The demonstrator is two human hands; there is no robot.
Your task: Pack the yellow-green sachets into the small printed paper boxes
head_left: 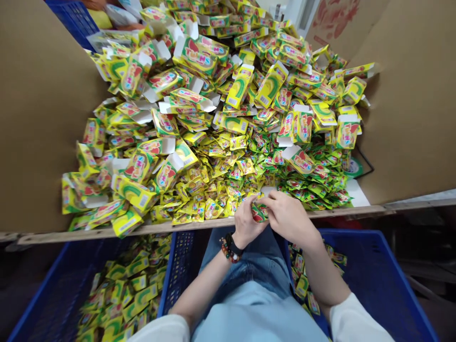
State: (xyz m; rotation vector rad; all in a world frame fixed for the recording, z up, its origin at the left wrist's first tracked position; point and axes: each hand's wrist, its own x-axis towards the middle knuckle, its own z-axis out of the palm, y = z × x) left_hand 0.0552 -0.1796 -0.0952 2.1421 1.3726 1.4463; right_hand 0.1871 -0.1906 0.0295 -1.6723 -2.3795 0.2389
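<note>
Close to the wooden table edge, my left hand (246, 224) is closed around a small green, red and yellow candy pack (260, 213). Fingers cover much of the pack, so I cannot tell if it is a carton or a sachet. My right hand (290, 219) pinches the same pack from the right side. Just beyond my hands lie yellow candy sachets (213, 209), and green candy sachets (309, 190) are heaped to the right. Small candy cartons (199, 57), many with white flaps raised, pile up behind and to the left.
Cardboard walls (39, 118) enclose the heap left and right. Below the wooden edge (107, 231), a blue crate (171, 275) on the left holds many cartons. Another blue crate (377, 275) on the right holds several packs. A dark bent wire (366, 159) sticks out at right.
</note>
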